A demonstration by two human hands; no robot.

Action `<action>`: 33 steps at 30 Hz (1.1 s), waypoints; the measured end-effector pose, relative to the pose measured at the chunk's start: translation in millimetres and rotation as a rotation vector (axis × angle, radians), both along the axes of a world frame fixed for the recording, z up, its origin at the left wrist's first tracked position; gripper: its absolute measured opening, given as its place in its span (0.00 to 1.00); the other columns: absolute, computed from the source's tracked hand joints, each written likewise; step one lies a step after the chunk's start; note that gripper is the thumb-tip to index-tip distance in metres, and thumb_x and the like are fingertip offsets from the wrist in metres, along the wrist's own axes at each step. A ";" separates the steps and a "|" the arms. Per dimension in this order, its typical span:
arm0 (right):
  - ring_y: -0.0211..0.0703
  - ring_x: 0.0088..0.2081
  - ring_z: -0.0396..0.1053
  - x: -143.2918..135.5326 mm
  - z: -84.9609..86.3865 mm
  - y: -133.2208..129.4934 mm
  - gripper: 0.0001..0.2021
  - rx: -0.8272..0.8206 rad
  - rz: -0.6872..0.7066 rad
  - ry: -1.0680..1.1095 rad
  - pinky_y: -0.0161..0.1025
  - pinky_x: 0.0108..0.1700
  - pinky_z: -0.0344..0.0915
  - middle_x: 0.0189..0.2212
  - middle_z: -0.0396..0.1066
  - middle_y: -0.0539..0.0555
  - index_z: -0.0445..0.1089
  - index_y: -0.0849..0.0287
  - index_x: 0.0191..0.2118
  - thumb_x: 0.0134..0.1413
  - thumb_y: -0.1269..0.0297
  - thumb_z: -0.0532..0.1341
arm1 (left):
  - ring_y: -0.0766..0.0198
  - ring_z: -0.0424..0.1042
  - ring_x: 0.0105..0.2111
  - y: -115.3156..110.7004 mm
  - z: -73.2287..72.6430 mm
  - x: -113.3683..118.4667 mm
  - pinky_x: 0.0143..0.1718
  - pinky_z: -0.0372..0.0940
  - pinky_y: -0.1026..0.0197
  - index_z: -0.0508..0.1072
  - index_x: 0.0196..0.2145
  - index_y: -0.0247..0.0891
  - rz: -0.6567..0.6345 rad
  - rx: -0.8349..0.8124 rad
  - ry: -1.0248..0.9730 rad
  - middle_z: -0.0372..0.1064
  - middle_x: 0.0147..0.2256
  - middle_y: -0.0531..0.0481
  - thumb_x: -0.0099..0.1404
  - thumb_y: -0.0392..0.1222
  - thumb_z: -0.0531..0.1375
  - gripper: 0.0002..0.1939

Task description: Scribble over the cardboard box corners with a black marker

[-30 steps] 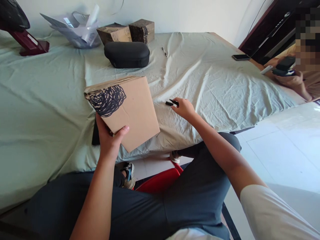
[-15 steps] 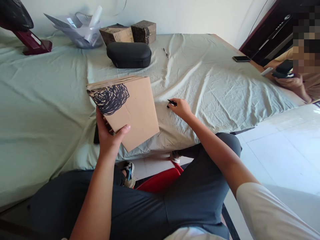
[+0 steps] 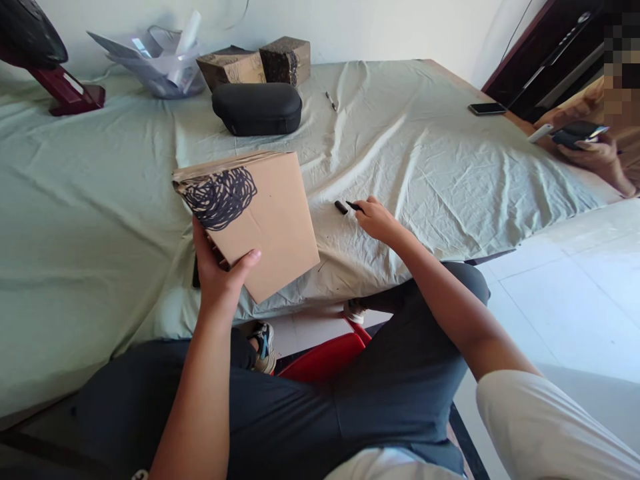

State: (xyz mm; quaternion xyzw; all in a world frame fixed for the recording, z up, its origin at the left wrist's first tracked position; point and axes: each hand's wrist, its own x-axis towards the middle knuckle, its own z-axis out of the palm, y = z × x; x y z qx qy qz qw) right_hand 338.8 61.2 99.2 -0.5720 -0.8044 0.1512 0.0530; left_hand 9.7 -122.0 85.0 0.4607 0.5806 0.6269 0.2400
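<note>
In the head view, the left hand [image 3: 219, 277] grasps a cardboard box [image 3: 275, 223] by its lower left side, the thumb pressed flat on the front face and the other fingers wrapped around the side, partly hidden. The box is tilted at the near edge of the cloth-covered tabletop [image 3: 440, 163], left of that edge's middle, and black scribble [image 3: 219, 198] covers its upper left corner. Whether it touches the cloth cannot be told. The right hand [image 3: 377, 220], to the right of the box, has its fingers pinched on a black marker [image 3: 353, 206], its tip pointing left; a black cap [image 3: 341, 207] lies just beside the tip, apart from it. Toward the far edge sit a black case [image 3: 257, 110], two small boxes [image 3: 287, 61] behind it, and a plastic basket [image 3: 157, 77] holding papers; a dark red stand [image 3: 75, 99] is near the far left corner. A pen [image 3: 331, 101] lies right of the case. Near the right edge are a phone [image 3: 487, 109] and another person's hand [image 3: 595, 155] holding a dark device [image 3: 575, 135].
</note>
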 end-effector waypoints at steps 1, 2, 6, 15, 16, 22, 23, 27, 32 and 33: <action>0.59 0.54 0.77 3.7 1.4 -4.0 0.18 -0.030 0.006 -0.052 0.49 0.59 0.71 0.51 0.77 0.69 0.80 0.65 0.54 0.74 0.71 0.52 | 0.35 0.74 0.68 0.4 0.0 0.2 0.68 0.74 0.33 0.63 0.76 0.51 -0.006 0.005 0.002 0.73 0.66 0.41 0.57 0.50 0.78 0.54; 0.60 0.53 0.78 6.4 2.1 -7.8 0.17 -0.052 0.011 -0.091 0.49 0.58 0.71 0.50 0.77 0.70 0.81 0.65 0.50 0.73 0.71 0.54 | 0.36 0.74 0.68 0.9 0.2 0.7 0.68 0.74 0.33 0.63 0.76 0.51 -0.011 0.011 0.003 0.73 0.66 0.41 0.58 0.51 0.78 0.53; 0.62 0.53 0.79 5.4 -1.5 -17.3 0.15 -0.075 0.019 -0.152 0.49 0.56 0.71 0.52 0.79 0.72 0.82 0.65 0.48 0.72 0.71 0.56 | 0.35 0.73 0.69 3.0 2.2 3.8 0.71 0.73 0.34 0.66 0.75 0.51 0.020 0.050 0.029 0.73 0.65 0.42 0.54 0.55 0.79 0.55; 0.64 0.61 0.78 -19.6 -8.4 -21.2 0.21 -0.039 -0.050 -0.187 0.50 0.60 0.73 0.64 0.73 0.74 0.74 0.65 0.66 0.78 0.69 0.52 | 0.36 0.73 0.70 1.5 7.7 10.7 0.71 0.72 0.33 0.65 0.75 0.52 0.023 0.040 0.034 0.73 0.65 0.41 0.54 0.52 0.78 0.54; 0.65 0.64 0.77 -22.1 -8.0 -22.0 0.22 -0.033 -0.067 -0.186 0.51 0.60 0.73 0.66 0.73 0.73 0.73 0.65 0.68 0.79 0.68 0.51 | 0.36 0.73 0.70 1.5 7.5 10.5 0.72 0.72 0.32 0.65 0.74 0.52 0.026 0.039 0.030 0.73 0.64 0.41 0.53 0.52 0.78 0.54; 0.72 0.68 0.71 -34.4 -13.0 -16.6 0.27 0.022 -0.122 -0.110 0.57 0.58 0.74 0.69 0.71 0.75 0.66 0.62 0.76 0.81 0.56 0.55 | 0.36 0.74 0.69 -2.3 6.4 7.5 0.69 0.74 0.33 0.62 0.76 0.51 -0.003 -0.013 0.032 0.70 0.68 0.41 0.58 0.51 0.76 0.53; 0.72 0.67 0.71 -36.4 -15.9 -13.4 0.26 0.040 -0.126 -0.096 0.57 0.58 0.74 0.68 0.71 0.75 0.68 0.62 0.74 0.80 0.55 0.55 | 0.36 0.74 0.69 -3.1 6.8 7.5 0.68 0.74 0.34 0.61 0.77 0.51 -0.010 -0.026 0.032 0.70 0.69 0.41 0.59 0.51 0.76 0.52; 0.69 0.65 0.70 -44.4 -29.5 -0.2 0.20 0.103 -0.129 -0.048 0.55 0.55 0.72 0.66 0.73 0.74 0.73 0.63 0.65 0.80 0.59 0.53 | 0.34 0.74 0.69 -3.3 8.6 9.5 0.68 0.75 0.33 0.59 0.79 0.53 0.002 -0.030 0.001 0.71 0.68 0.40 0.55 0.51 0.77 0.58; 0.69 0.65 0.67 -48.0 -40.1 6.6 0.20 0.185 -0.110 0.001 0.57 0.58 0.71 0.62 0.75 0.77 0.73 0.67 0.62 0.78 0.62 0.53 | 0.36 0.76 0.67 -0.5 7.6 7.9 0.67 0.75 0.36 0.54 0.81 0.53 0.022 -0.039 0.001 0.72 0.67 0.39 0.53 0.51 0.76 0.63; 0.69 0.65 0.67 -47.2 -40.5 7.5 0.19 0.194 -0.115 0.016 0.57 0.59 0.71 0.61 0.76 0.76 0.73 0.66 0.62 0.77 0.62 0.52 | 0.36 0.76 0.67 -0.3 7.3 6.6 0.67 0.75 0.36 0.55 0.81 0.53 0.026 -0.034 -0.005 0.72 0.66 0.39 0.53 0.51 0.76 0.63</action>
